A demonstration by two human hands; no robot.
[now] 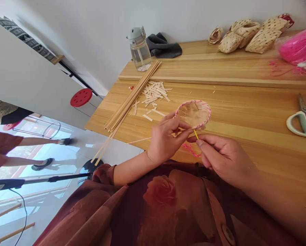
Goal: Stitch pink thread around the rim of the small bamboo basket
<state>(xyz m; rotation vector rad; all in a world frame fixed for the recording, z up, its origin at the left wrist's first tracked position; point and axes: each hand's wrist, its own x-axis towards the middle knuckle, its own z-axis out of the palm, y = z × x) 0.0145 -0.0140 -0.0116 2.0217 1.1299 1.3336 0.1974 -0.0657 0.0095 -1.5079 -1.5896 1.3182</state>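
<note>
Jutting from the left fingers [178,124] is a woven basket [194,114].

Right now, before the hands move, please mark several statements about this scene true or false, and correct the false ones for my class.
1. The left hand holds a small round woven basket with a pink-laced rim. True.
2. The right hand holds white-handled metal scissors. False: it holds a thin yellow stick-like piece; the scissors lie on the wooden table.
3. A clear bottle with a grey lid stands beside a dark grey cloth. True.
4. The pale flat scraps lie beside the scissors. False: they lie beside the long, thin wooden strips.
</note>
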